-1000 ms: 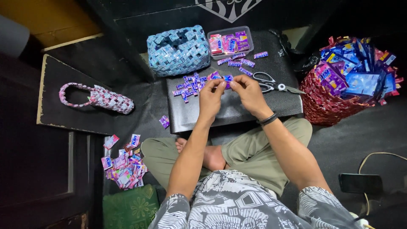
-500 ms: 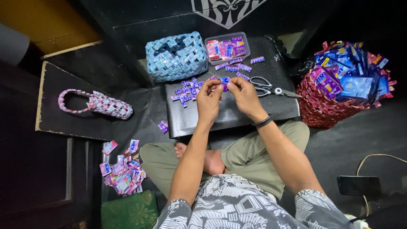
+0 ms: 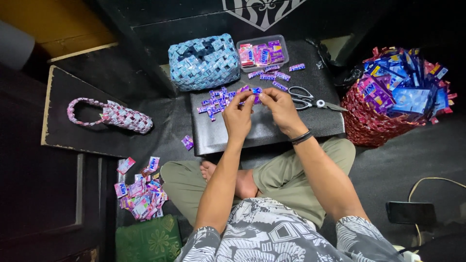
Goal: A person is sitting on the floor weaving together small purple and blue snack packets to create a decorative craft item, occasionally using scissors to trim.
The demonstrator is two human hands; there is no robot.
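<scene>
My left hand (image 3: 239, 112) and my right hand (image 3: 279, 105) meet over a black board (image 3: 267, 131) on my lap. Both pinch the end of a woven strip of folded purple and blue wrappers (image 3: 221, 100) that trails left across the board. Fingertips hide the link they hold. Loose folded wrapper pieces (image 3: 272, 75) lie just beyond my hands. Scissors (image 3: 310, 101) rest right of my right hand.
A clear tray of folded wrappers (image 3: 262, 50) and a blue woven bag (image 3: 204, 60) sit at the back. A red woven basket of flat wrappers (image 3: 393, 97) stands right. A pink woven handle piece (image 3: 111, 115) and a wrapper pile (image 3: 141, 191) lie left. A phone (image 3: 410, 212) lies lower right.
My hands stay pinched together on the strip's end with only small finger shifts. The view has shifted slightly.
</scene>
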